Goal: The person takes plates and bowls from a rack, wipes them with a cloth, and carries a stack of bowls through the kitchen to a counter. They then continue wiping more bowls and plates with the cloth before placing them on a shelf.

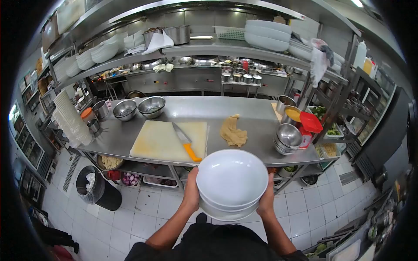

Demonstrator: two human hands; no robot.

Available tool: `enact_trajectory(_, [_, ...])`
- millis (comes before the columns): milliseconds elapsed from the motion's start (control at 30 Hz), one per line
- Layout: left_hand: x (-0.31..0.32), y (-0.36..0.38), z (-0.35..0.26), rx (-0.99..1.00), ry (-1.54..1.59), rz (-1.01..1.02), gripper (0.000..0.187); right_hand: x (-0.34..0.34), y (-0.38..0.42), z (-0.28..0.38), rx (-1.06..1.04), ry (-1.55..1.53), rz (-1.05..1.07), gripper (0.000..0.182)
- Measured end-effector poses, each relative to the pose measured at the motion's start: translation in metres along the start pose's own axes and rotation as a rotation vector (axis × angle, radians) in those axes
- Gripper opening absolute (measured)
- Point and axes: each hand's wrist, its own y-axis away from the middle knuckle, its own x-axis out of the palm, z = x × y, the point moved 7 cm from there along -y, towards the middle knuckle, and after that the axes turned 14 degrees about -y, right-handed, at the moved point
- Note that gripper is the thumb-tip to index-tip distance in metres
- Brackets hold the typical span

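Note:
A stack of white bowls (232,178) is held between my two hands, in front of the steel counter's near edge. My left hand (190,191) grips the stack's left side, and my right hand (266,198) grips its right side. Fingers of both hands are partly hidden behind the rims. The top bowl has nothing in it. Just beyond, a knife (187,144) with an orange handle lies on a pale cutting board (165,141). A crumpled tan cloth (234,131) rests on the counter to the board's right.
Metal bowls (151,106) and a stack of white cups (69,114) stand at the counter's left. Steel bowls (289,135) and a red container (310,123) are at the right. A shelf (209,48) with dishes spans above. A black bin (109,196) stands on the floor.

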Motion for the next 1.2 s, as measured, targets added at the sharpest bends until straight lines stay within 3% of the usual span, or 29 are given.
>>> enact_trajectory(167, [-0.005, -0.079, -0.055, 0.077, -0.033, 0.069, 0.063, 0.044, -0.059, 0.015, -0.121, 0.020, -0.014, 0.065])
enact_trajectory(300, [0.000, -0.131, -0.062, 0.114, -0.110, 0.148, 0.070, 0.045, -0.098, 0.004, -0.166, -0.028, -0.047, 0.066])
enact_trajectory(467, [0.002, -0.186, 0.000, 0.017, -0.112, 0.169, 0.066, -0.008, -0.121, -0.036, -0.126, 0.012, -0.144, 0.068])
enact_trajectory(667, [0.028, -0.236, 0.070, -0.030, -0.201, 0.204, 0.064, -0.100, -0.156, -0.074, -0.226, 0.173, -0.360, 0.071])
enact_trajectory(967, [0.076, -0.294, 0.132, 0.019, -0.227, 0.027, 0.063, -0.180, -0.242, -0.076, -0.097, 0.227, -0.215, 0.070])
enact_trajectory(1067, [0.084, -0.312, 0.150, 0.011, -0.140, 0.034, 0.062, -0.199, -0.267, -0.086, 0.055, 0.135, -0.122, 0.064])
enact_trajectory(1200, [0.088, -0.333, 0.156, 0.052, -0.161, -0.024, 0.061, -0.211, -0.298, -0.096, 0.004, 0.133, -0.151, 0.064])
